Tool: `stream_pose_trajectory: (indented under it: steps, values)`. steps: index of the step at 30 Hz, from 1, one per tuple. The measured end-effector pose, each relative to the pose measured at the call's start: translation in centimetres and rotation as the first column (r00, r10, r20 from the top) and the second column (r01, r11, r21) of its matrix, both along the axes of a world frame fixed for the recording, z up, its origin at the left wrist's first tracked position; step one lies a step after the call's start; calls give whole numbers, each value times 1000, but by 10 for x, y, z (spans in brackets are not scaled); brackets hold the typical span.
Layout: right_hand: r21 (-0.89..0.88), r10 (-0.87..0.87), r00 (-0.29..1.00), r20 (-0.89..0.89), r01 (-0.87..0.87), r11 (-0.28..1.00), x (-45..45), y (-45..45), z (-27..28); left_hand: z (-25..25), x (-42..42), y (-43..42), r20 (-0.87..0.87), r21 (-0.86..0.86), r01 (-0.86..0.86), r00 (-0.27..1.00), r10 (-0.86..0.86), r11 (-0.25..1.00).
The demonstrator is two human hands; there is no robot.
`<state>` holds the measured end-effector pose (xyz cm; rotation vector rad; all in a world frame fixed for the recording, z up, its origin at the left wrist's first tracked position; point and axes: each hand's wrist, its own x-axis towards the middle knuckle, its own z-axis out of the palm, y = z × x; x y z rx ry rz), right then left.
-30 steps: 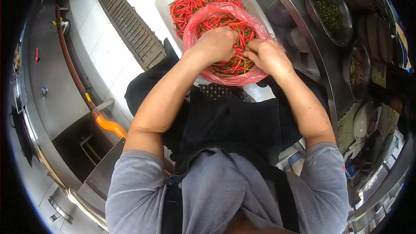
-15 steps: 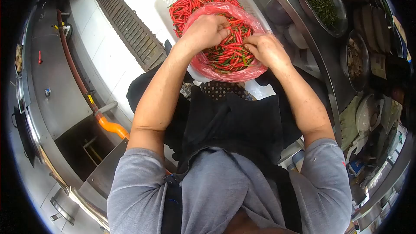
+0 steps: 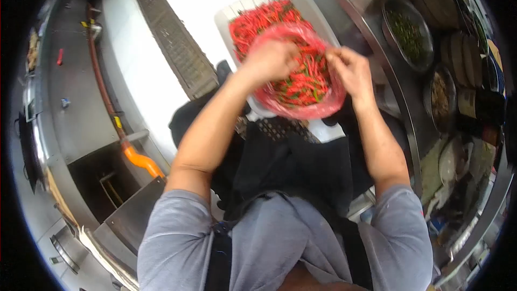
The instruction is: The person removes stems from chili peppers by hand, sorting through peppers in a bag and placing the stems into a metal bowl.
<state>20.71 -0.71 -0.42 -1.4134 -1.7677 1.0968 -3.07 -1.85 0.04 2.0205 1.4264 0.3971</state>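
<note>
A thin pink plastic bag [image 3: 318, 109], its mouth wide apart, holds many red chili peppers [image 3: 304, 83] with green ones mixed in. Over the bag's left part is my left hand [image 3: 272, 60], blurred, its fingers curled down at the peppers; what they hold I cannot make out. At the bag's right rim, my right hand [image 3: 353, 73] is closed, thumb and forefinger pinched on the plastic. Behind the bag, more red chilies [image 3: 264, 15] lie in a white perforated basket [image 3: 319, 8]. The bag covers the near part of that basket.
On the right, a steel counter carries a bowl of chopped green pieces [image 3: 406, 37] and a bowl of pale brown pieces [image 3: 441, 99]. A floor drain grate [image 3: 172, 35] runs along the left. Beyond it are a steel counter [image 3: 70, 108] and an orange pipe [image 3: 141, 160].
My right hand has gone from over the chilies to the bag's right rim. My left hand is still over the chilies, now blurred. The whole view has shifted slightly.
</note>
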Motion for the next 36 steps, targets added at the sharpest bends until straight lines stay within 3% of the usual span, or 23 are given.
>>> stream_pose_trajectory:
  steps: [1,2,3,4,6,7,8,9,10,12,13,15,16,19,20,22,24,26,28,29,31,36]
  values:
    - [-39,49,998,24,-49,998,-5,-3,2,6,8,-4,56,-39,8,998,-6,999]
    - [21,81,995,66,-82,996,-12,-7,4,-10,14,-5,147,37,21,989,-26,999]
    - [147,115,978,172,-141,979,-19,-8,5,-6,16,-3,204,221,43,975,-90,974]
    - [-31,130,989,65,-128,991,-28,-6,18,-6,14,1,265,289,7,960,-87,957]
    - [-86,106,986,-129,-118,989,-30,-5,14,11,10,-2,309,25,-76,949,64,997]
    - [-138,113,993,-47,-118,983,-28,-7,26,7,9,-4,362,35,-62,931,45,997]
    - [-49,138,990,1,-137,989,-26,-6,15,5,6,-6,294,197,-39,955,-21,980]
    - [126,212,976,49,-217,968,-22,0,-12,-3,8,-11,389,8,-92,918,82,996]
    - [-34,219,975,29,-218,975,-25,-12,4,6,6,-23,307,-26,-100,946,103,995]
    - [-109,290,951,-102,-301,947,-25,-22,-3,-1,9,-39,362,-27,-120,924,121,992]
    - [-30,304,945,-123,-310,950,-24,-29,-5,-1,11,-47,358,-12,-116,927,112,993]
    - [-96,263,937,-232,-291,952,-17,-47,13,0,15,-63,613,-432,-85,703,362,898]
    - [-171,220,916,-334,-289,942,-16,-54,25,2,19,-69,611,-421,-81,710,349,903]
    - [-135,206,884,-420,-286,949,-4,-72,9,2,33,-90,702,-674,77,377,604,735]
    - [-110,199,872,-447,-275,955,0,-78,9,-1,39,-97,705,-668,80,385,596,740]
    - [-142,174,850,-497,-277,950,6,-94,20,-8,48,-103,733,-674,247,115,670,696]
    - [-166,167,824,-542,-299,940,11,-108,23,-13,51,-104,727,-670,331,112,678,664]
    - [-178,147,834,-532,-280,943,15,-113,24,-16,57,-107,734,-679,196,157,661,708]
    - [-246,82,858,-508,-236,940,22,-112,18,-5,58,-110,746,-665,176,174,642,725]
    - [-244,80,855,-513,-235,941,24,-110,9,0,57,-111,752,-653,154,244,612,741]
    - [-46,159,949,-271,-178,983,23,-109,-5,13,57,-116,748,-643,128,315,584,755]
    - [55,260,955,-146,-255,965,19,-121,3,18,59,-122,596,-719,-24,493,634,695]
